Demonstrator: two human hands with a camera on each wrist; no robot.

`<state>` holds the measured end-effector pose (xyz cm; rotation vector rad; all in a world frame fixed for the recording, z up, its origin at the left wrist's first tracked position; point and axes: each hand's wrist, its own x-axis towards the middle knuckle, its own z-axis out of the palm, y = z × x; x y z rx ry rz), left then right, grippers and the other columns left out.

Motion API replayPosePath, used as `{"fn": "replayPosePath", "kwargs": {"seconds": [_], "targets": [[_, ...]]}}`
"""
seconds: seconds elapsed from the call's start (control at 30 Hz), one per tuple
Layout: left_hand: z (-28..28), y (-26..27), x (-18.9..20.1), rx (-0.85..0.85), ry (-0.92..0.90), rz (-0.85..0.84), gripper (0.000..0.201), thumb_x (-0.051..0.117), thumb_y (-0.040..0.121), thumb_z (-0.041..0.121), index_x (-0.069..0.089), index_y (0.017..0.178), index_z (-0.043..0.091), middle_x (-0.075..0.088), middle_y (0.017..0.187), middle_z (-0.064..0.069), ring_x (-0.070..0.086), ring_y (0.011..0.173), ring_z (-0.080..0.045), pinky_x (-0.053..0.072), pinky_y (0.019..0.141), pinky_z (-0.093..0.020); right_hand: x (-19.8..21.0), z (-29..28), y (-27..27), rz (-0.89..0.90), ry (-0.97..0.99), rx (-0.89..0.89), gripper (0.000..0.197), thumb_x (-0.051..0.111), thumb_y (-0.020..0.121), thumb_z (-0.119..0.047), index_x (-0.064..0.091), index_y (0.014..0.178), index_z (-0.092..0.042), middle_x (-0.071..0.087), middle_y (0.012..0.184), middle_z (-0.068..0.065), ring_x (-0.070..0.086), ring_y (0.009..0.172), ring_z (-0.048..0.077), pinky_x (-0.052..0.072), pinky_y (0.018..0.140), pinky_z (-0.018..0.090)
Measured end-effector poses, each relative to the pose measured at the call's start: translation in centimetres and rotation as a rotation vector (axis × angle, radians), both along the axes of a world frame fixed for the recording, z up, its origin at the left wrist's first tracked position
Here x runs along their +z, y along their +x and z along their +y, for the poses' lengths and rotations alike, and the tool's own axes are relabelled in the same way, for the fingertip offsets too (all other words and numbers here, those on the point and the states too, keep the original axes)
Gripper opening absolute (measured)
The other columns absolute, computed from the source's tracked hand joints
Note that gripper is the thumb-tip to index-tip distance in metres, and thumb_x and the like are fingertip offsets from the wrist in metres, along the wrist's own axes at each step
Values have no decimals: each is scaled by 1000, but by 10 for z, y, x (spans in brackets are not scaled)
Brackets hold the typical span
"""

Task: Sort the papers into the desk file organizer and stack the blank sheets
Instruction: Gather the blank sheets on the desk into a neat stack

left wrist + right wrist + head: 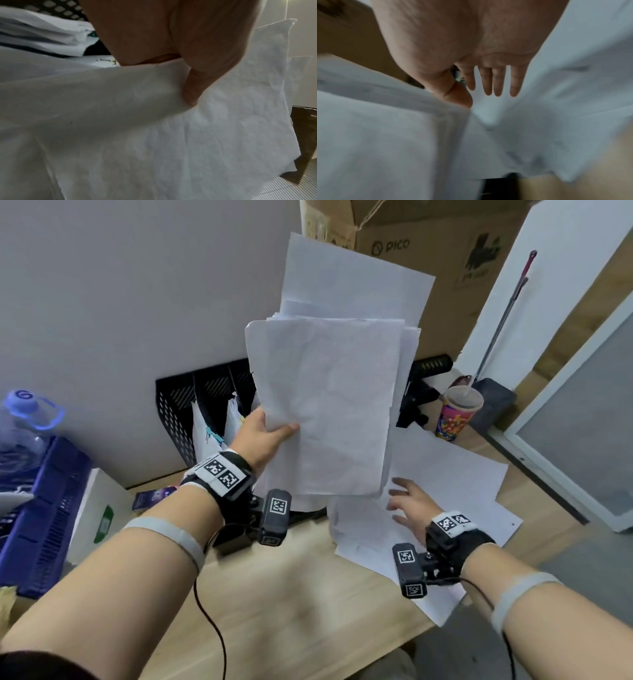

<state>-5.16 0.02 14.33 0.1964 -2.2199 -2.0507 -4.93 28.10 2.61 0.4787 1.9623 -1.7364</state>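
My left hand [263, 436] holds a thick stack of white blank sheets [329, 405] upright above the desk, thumb on the front and fingers behind; the thumb [192, 89] presses the crumpled top sheet [205, 135]. The stack hides the right part of the black mesh file organizer [181, 412], which stands against the wall with some papers [205, 433] in its slots. My right hand [407, 501] hovers flat with straight spread fingers [496, 83] just over loose white sheets [455, 484] lying on the desk, holding nothing.
A blue crate [37, 508] with a water bottle [24, 422] and a white box [99, 518] stand at the left. A colourful cup [455, 416] with a straw and a black clamp [414, 402] sit at the back right. A cardboard box [428, 251] rises behind. The wooden desk edge [394, 648] is near me.
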Motion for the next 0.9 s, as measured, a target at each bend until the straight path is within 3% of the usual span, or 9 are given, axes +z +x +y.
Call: {"fn": "replayPosePath", "kwargs": {"seconds": [0.1,0.2,0.3,0.4,0.53,0.6,0.67,0.77,0.9], "targets": [[22,-10,6,-55,59,5,36,61,91,-10,57,126,-6,68,120,-23,67,106,-32,52,100,-45,45,4,-20,189,-204,-52,74,56,76,6,36,143,-18,60,123,13,60,106,25,47,89,33],[48,-18,11,-136,58,24,36,64,90,-6,57,126,-7,69,119,-23,68,106,-34,54,98,-45,80,20,-35,291,-291,-102,71,69,67,0,47,135,-5,67,115,15,67,102,26,55,79,31],[75,-29,22,-192,89,57,37,65,89,-6,58,125,-6,70,114,-18,68,99,-27,54,95,-44,104,43,-43,325,-257,-142,68,85,54,-20,66,117,-8,72,111,11,69,104,28,51,98,46],[101,-41,35,-282,88,92,41,70,85,2,59,124,-4,70,112,-15,69,96,-21,58,88,-37,113,68,-46,369,-221,-134,31,86,70,-25,69,97,-25,72,114,3,67,109,22,47,102,48],[127,-59,42,-380,97,77,31,66,89,-4,63,118,6,75,102,-2,72,93,-16,58,82,-31,117,98,-59,472,-236,-252,95,93,57,-37,41,136,-25,65,125,0,65,113,21,49,99,52],[137,-67,35,-394,113,52,34,67,88,-5,63,121,4,75,106,-7,71,97,-22,58,84,-35,117,113,-67,517,-193,-279,103,94,51,-44,38,136,-26,64,127,1,62,116,22,49,100,51],[147,-74,20,-375,147,11,41,70,81,-5,63,121,4,74,108,-10,70,100,-25,58,86,-39,117,124,-71,545,-129,-289,86,91,57,-41,46,127,-22,65,123,2,63,115,22,49,99,47],[164,-78,-11,-303,161,-64,46,70,73,0,63,119,4,71,113,-18,67,105,-34,54,95,-54,99,140,-76,540,-28,-292,38,78,78,-17,63,114,-17,73,106,2,67,107,26,52,94,41],[182,-82,-52,-213,212,-134,42,72,73,4,67,114,3,69,116,-25,65,110,-43,48,100,-63,67,152,-76,465,113,-286,35,72,70,-40,70,100,-22,76,97,-4,72,94,20,54,93,46]]}}
